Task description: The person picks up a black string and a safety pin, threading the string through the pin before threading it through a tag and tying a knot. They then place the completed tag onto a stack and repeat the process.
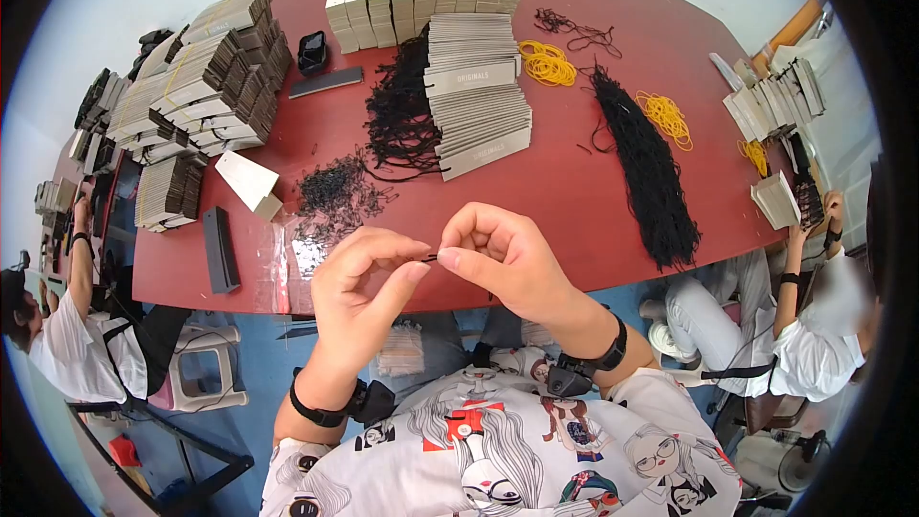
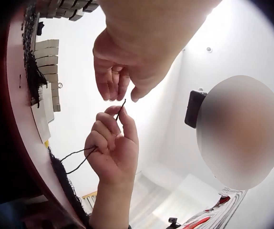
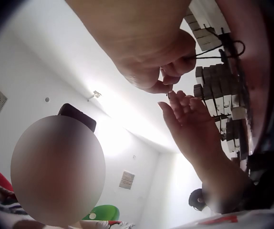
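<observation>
1. Pinching a black cord [image 2: 124, 102] between thumb and fingertip of the right hand [image 1: 507, 263], with a loop trailing from the curled fingers beneath; probably gripped close to the tip to steady that short end.
2. Holding the left hand [image 1: 359, 295] up just opposite, with thumb and fingers loosely bent and parted around the cord's tip, likely for a close approach to it. Can't tell whether touching it.
3. Can see, past the left hand on the red table [image 1: 565, 193], a loose heap of small black pins [image 1: 335, 190] beside a clear plastic bag [image 1: 276, 268]; perhaps spread out for picking singly.
4. Can see, past the right hand, a long bundle of black strings [image 1: 651, 187], laid with one end towards the near edge, presumably for easy reach.
5. Looking farther, can find grey cards [image 1: 483, 115] in overlapping rows, with black tassels [image 1: 397, 110] gathered along the left, perhaps against tangling.
6. Beyond, can make out yellow bands [image 1: 546, 65] in a coil and, farthest, white card stacks [image 1: 421, 0] in a row, seemingly ranked to save space.
</observation>
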{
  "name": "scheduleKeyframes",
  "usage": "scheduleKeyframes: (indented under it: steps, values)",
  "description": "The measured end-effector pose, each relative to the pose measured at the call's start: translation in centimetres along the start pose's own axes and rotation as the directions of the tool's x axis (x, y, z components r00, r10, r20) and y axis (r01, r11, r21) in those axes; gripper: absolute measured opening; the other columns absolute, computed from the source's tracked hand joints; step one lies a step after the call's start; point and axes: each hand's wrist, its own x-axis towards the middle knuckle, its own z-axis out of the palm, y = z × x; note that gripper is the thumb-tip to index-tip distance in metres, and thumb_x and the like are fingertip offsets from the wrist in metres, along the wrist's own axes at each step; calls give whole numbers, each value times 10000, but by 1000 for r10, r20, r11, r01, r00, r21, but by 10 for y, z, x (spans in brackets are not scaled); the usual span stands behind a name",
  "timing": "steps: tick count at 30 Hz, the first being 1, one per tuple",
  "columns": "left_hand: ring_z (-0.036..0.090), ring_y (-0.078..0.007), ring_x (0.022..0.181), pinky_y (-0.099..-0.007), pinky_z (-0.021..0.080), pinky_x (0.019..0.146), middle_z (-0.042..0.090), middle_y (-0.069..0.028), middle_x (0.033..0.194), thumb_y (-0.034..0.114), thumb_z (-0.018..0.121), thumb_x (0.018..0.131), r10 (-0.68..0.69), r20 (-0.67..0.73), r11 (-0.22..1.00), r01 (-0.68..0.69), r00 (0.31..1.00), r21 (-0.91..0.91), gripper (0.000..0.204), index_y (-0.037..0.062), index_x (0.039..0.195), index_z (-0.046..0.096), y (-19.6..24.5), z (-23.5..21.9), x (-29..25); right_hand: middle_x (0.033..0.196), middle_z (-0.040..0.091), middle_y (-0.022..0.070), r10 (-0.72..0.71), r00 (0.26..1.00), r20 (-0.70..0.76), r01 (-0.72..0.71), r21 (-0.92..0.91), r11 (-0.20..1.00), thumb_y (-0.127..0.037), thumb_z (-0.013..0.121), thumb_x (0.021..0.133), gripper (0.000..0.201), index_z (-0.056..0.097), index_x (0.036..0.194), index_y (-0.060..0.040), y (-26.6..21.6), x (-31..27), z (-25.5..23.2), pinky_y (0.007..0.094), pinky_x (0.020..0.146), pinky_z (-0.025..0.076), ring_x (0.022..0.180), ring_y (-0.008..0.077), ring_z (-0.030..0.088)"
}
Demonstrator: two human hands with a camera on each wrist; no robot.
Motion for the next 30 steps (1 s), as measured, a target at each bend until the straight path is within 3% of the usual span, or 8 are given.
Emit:
scheduleKeyframes:
  steps: [3, 5, 8, 18, 21, 23, 26, 30]
  values:
    - [535, -107, 758, -215, 431, 666, 573, -62, 836, -50, 619, 771, -36, 17, 999, 36, 999, -28, 86, -18, 850, 605, 4, -1, 3, 694, 504, -64, -22, 1000, -14, 21, -79, 997, -92, 605, 850, 92, 553, 862, -17, -1, -1, 2, 156, 526, 353, 610, -11, 434]
    - [523, -99, 741, -211, 415, 646, 564, -50, 818, -37, 615, 780, 5, 81, 997, -11, 997, 71, 65, -15, 837, 592, 2, -4, 4, 676, 498, -68, -37, 999, -17, 34, -117, 993, -86, 607, 845, 87, 556, 854, -17, -2, -2, 4, 157, 512, 347, 597, -12, 428]
    - [514, -94, 729, -206, 403, 636, 559, -41, 807, -37, 612, 784, -9, 82, 997, 3, 997, 76, 62, -11, 830, 581, 1, -4, 4, 680, 502, -62, -47, 999, -5, 45, -146, 988, -80, 607, 842, 82, 558, 850, -15, -3, -1, 4, 155, 515, 348, 600, -14, 428]
    - [542, -108, 754, -228, 438, 679, 572, -54, 838, -31, 631, 760, -91, -4, 992, 90, 996, -84, 141, -10, 896, 601, 6, -2, -1, 730, 526, -57, 25, 1000, -12, -25, 9, 1000, -106, 618, 850, 105, 567, 873, -17, -6, -1, 3, 150, 544, 362, 630, -9, 449]
    - [582, -133, 761, -244, 457, 679, 604, -62, 835, -51, 666, 723, 12, -20, 1000, -12, 1000, -2, 166, 4, 876, 637, 7, -3, 0, 762, 535, -49, 72, 997, 13, -72, 87, 994, -111, 617, 854, 113, 567, 882, -14, -8, -1, 2, 149, 564, 364, 654, -9, 455]
    - [587, -160, 737, -262, 461, 668, 618, -71, 821, -51, 681, 698, 173, 66, 970, -182, 983, 162, 177, 12, 858, 638, 4, -7, 1, 777, 539, -45, 94, 995, 38, -98, 115, 989, -113, 617, 856, 117, 566, 885, -12, -8, -1, 4, 149, 573, 364, 666, -10, 458]
    - [587, -175, 721, -271, 461, 659, 624, -79, 806, -43, 681, 701, 230, 61, 940, -238, 971, 246, 157, 13, 839, 635, 0, -9, 0, 761, 538, -49, 100, 994, 53, -105, 109, 989, -108, 617, 855, 121, 569, 893, -4, -8, -1, 5, 146, 564, 360, 660, -12, 458]
    - [541, -151, 756, -260, 425, 663, 587, -65, 809, -29, 639, 754, 218, 45, 943, -222, 975, 248, 114, -9, 862, 605, -2, -6, -1, 742, 544, -48, 38, 999, 27, -36, -61, 997, -81, 616, 849, 103, 578, 908, -5, -5, -2, 5, 139, 541, 350, 633, -17, 451]
